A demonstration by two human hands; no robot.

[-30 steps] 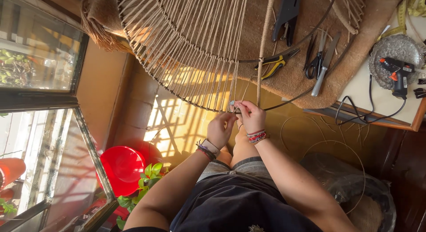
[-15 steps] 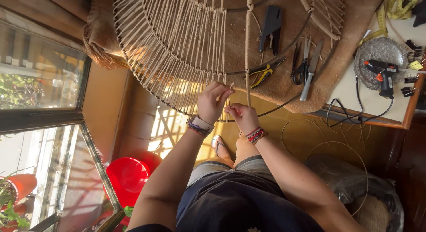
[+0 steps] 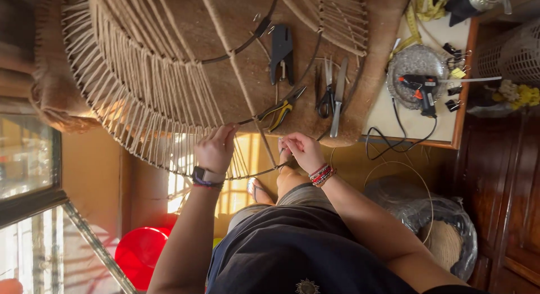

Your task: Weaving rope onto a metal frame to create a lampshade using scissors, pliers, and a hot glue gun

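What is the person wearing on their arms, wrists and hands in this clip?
Both forearms are bare, with no sleeves in view and no gloves. The left hand has a dark watch or band at its wrist, with a thin purple strand beside it. The right hand has a stack of red and pale beaded bracelets.

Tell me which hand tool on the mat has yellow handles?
The pliers, lying just above the person's hands near the wire frame. The scissors beside them have dark handles, and the punch tool is all black.

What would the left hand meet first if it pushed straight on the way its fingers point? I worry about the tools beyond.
Probably the left hand first meets the taut tan cords of the round wire frame, before any tool; depth is unclear.
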